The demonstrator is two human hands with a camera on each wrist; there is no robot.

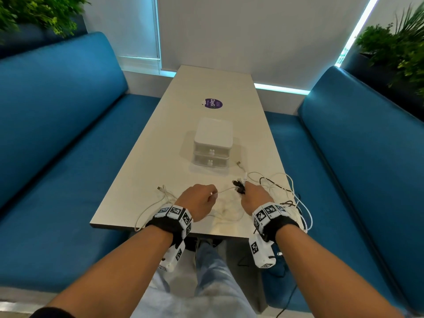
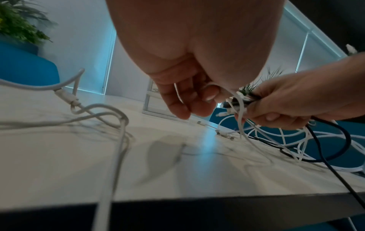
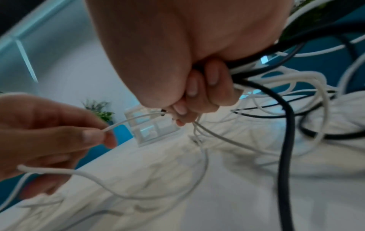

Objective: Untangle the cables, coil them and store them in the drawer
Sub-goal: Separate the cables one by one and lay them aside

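Observation:
A tangle of white and black cables (image 1: 280, 191) lies on the near end of the white table (image 1: 206, 92), spilling over its right edge. My right hand (image 1: 251, 196) grips a bunch of these cables (image 3: 256, 78) near their plug ends. My left hand (image 1: 202, 198) pinches one thin white cable (image 3: 134, 120) that runs taut across to the right hand's bunch. A second white cable (image 1: 158, 198) lies loose by the left wrist, its plug (image 2: 67, 96) on the tabletop. The small white two-drawer unit (image 1: 212, 145) stands mid-table beyond the hands, with both drawers closed.
Blue benches (image 1: 57, 134) flank the table on both sides. A purple round sticker (image 1: 213, 103) sits farther along the tabletop. Plants (image 1: 399, 49) stand behind the bench backs. Some cable loops hang off the table's right edge (image 1: 305, 216).

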